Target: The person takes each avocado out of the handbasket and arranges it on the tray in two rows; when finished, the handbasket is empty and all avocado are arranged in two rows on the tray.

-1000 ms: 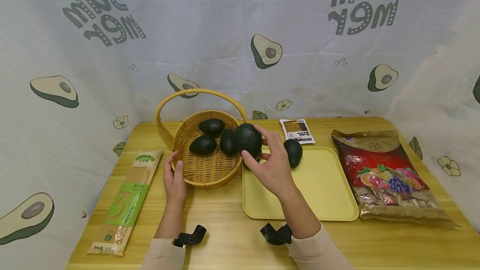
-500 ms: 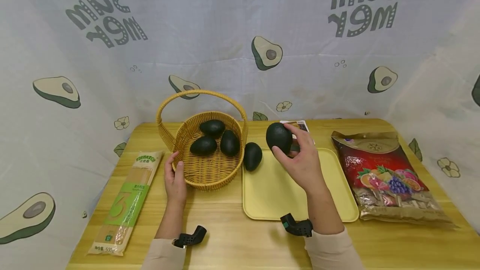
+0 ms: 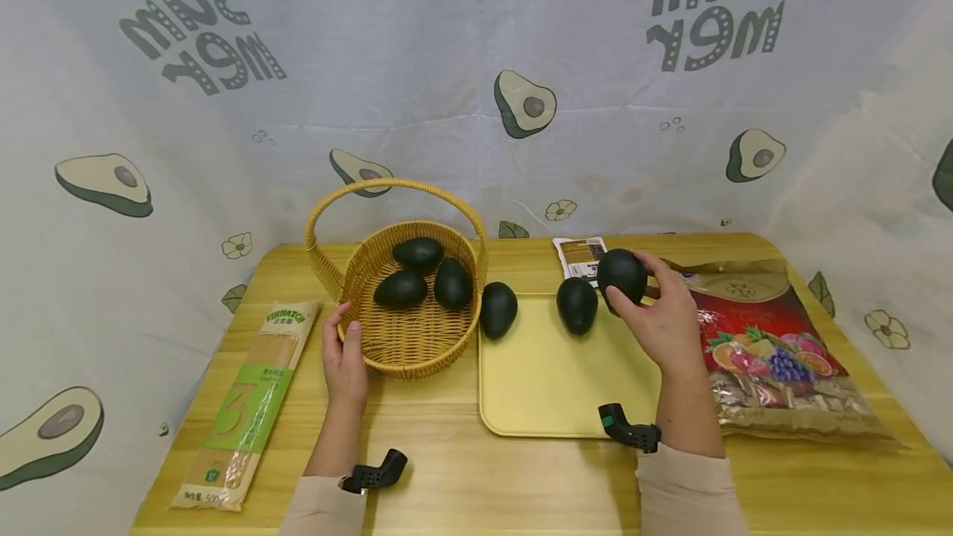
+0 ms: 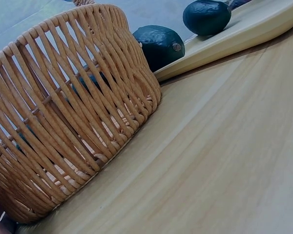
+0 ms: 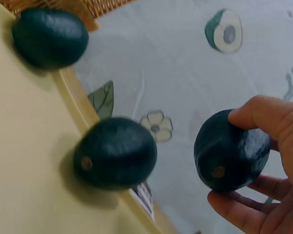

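My right hand point(image 3: 665, 317) grips a dark green avocado point(image 3: 622, 275) between thumb and fingers, above the back right of a yellow tray point(image 3: 558, 387). In the right wrist view, the same held avocado point(image 5: 229, 151) hangs apart from another avocado point(image 5: 116, 153) on the tray's back edge. My left hand point(image 3: 346, 358) rests against the front left of a yellow woven basket point(image 3: 405, 370) with a tall handle, its fingers lightly bent along the outer wall. Several avocados point(image 3: 402, 289) lie in the basket. Another avocado point(image 3: 499, 309) sits at the tray's left back corner.
A noodle packet point(image 3: 246, 408) lies left of the basket. Right of the tray is a large red and gold fruit-print bag point(image 3: 782, 354), partly behind my right arm. A small white and brown packet point(image 3: 577, 258) lies behind the tray. A printed curtain point(image 3: 439, 64) hangs behind the table.
My right hand has carried its avocado rightward, from beside the basket's right rim to above the tray's right back. My left hand and the basket have stayed put.
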A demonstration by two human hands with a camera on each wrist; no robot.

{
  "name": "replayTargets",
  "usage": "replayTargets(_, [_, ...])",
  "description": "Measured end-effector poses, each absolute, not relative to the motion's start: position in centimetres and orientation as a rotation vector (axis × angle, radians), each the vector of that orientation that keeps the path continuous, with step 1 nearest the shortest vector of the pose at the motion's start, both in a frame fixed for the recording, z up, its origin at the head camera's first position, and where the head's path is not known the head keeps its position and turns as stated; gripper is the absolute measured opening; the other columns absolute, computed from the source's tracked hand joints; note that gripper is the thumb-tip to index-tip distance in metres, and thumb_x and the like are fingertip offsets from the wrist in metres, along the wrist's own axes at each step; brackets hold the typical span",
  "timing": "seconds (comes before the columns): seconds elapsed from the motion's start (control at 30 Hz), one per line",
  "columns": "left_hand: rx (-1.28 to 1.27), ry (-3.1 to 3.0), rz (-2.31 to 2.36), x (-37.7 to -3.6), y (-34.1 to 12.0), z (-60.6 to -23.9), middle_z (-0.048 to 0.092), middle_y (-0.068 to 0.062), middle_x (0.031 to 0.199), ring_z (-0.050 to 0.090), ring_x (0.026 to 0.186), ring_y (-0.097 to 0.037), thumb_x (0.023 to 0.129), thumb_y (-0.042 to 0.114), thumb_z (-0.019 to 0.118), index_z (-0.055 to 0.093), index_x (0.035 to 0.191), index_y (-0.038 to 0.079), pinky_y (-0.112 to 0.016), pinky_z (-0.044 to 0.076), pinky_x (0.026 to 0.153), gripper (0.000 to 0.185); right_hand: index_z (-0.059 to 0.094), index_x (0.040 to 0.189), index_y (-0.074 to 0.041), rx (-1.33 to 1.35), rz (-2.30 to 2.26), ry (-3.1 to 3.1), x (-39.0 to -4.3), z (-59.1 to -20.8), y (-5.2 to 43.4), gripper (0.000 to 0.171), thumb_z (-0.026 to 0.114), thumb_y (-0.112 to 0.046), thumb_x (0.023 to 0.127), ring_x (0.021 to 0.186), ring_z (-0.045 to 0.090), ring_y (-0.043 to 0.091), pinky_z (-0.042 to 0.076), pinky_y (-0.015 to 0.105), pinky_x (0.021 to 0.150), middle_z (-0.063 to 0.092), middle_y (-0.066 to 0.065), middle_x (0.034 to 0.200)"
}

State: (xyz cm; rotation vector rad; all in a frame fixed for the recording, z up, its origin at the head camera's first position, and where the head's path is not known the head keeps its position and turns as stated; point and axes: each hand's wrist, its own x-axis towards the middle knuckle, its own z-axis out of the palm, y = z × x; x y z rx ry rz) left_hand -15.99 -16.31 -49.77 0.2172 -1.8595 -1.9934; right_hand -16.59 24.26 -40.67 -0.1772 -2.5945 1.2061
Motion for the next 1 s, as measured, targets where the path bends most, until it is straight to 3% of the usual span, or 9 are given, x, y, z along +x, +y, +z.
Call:
replayTargets(0.3, [0.205, -1.856, -2.01, -15.9, -16.4, -49.7, 0.033, -0.01, 0.161, 0.023, 0.152, -0.023, 0.109, 0.017, 0.041, 0.043, 0.146, 0.004, -0.026, 0.024, 0.114, 0.039, 0.038, 0.157, -0.009, -0.359, 1.107, -2.669, -16.8, -42.3, 27.2, 0.07, 0.069, -0.025, 0.097, 0.121, 0.049, 0.051, 0.044, 0.068, 0.095, 0.044, 0.034, 0.144])
replayTargets(0.53, [0.204, -1.861, -2.001, -15.8, -16.4, -49.7, 0.033, -0.012, 0.16, 0.024, 0.151, -0.024, 0.109, 0.017, 0.041, 0.042, 0.147, 0.003, -0.014, 0.026, 0.109, 0.04, 0.038, 0.156, -0.006, -0.396, 1.048, -2.74, -17.1, -43.4, 28.2, 0.07, 0.069, -0.022, 0.096, 0.134, 0.039, 0.059, 0.035, 0.075, 0.103, 0.037, 0.037, 0.151])
replayTargets(0.77, [0.224, -1.876, -1.99, -15.8, -16.3, -49.7, 0.034, -0.011, 0.16, 0.024, 0.151, -0.023, 0.109, 0.017, 0.041, 0.043, 0.146, 0.004, -0.025, 0.024, 0.115, 0.04, 0.034, 0.158, -0.01, -0.433, 1.031, -2.8, -17.3, -44.1, 28.4, 0.071, 0.067, -0.025, 0.097, 0.129, 0.041, 0.063, 0.038, 0.075, 0.101, 0.034, 0.041, 0.15])
replayTargets(1.0, [0.203, -1.867, -1.985, -15.8, -16.3, -49.8, 0.034, -0.013, 0.16, 0.024, 0.151, -0.023, 0.109, 0.016, 0.041, 0.043, 0.146, 0.003, -0.01, 0.026, 0.107, 0.04, 0.033, 0.159, -0.009, -0.469, 1.004, -2.823, -17.5, -44.5, 28.3, 0.073, 0.066, -0.023, 0.097, 0.132, 0.039, 0.062, 0.036, 0.075, 0.103, 0.033, 0.041, 0.151])
